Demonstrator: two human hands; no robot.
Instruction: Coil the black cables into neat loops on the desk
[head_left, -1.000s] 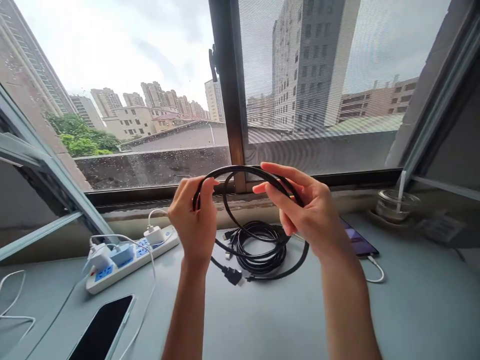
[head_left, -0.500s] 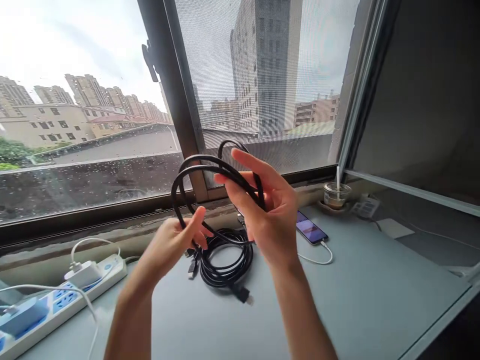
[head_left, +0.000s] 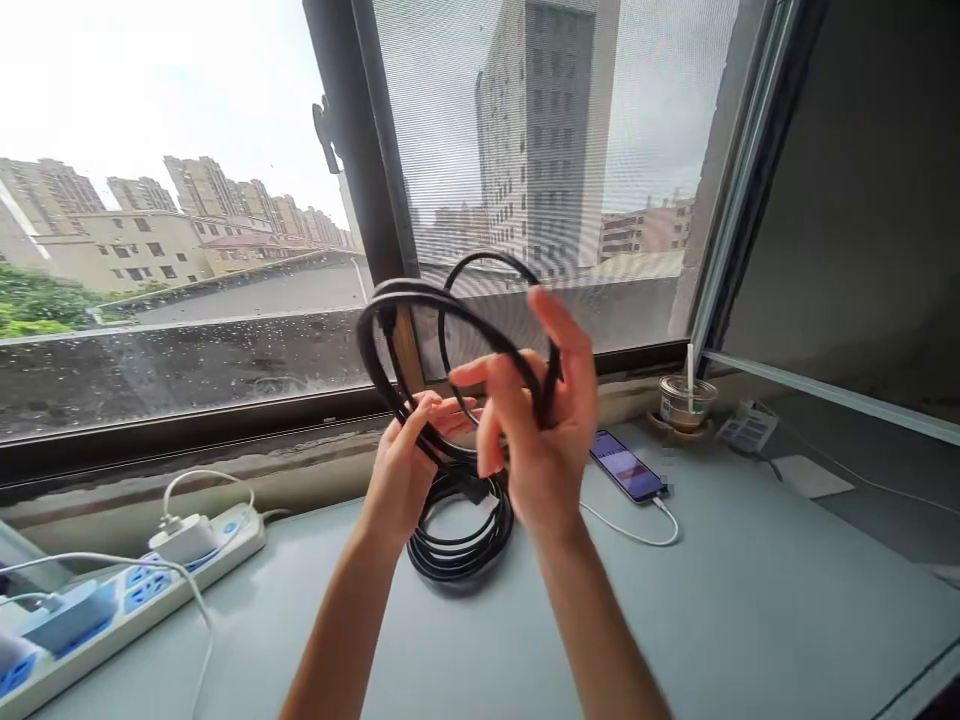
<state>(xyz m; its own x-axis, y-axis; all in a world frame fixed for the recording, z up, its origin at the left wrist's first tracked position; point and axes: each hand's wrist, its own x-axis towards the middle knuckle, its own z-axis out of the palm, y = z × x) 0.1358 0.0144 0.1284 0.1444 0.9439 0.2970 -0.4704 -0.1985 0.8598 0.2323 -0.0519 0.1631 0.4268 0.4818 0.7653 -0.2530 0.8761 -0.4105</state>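
Observation:
Above the desk, a loosely looped black cable (head_left: 411,293) hangs between both hands. My right hand (head_left: 544,430) grips its loops at the palm, with the index finger raised and the other fingers bent. Lower down on the left side of the loops, my left hand (head_left: 405,455) closes its thumb and fingers round the cable. A dark plug end hangs at the upper left of the loops. Directly beneath lies a second black cable, a coil (head_left: 459,568) resting on the desk; my hands partly hide its far side.
At left is a white power strip (head_left: 135,610) with plugged-in chargers and white cords. A phone (head_left: 628,465) with a white charging cable lies right of the hands. Further back stands a plastic cup (head_left: 686,400) with a straw. The window (head_left: 210,400) borders the desk's far side.
My left hand has moved right and up, closer to my right hand. The held loops have lifted and opened wider. The view has shifted slightly left.

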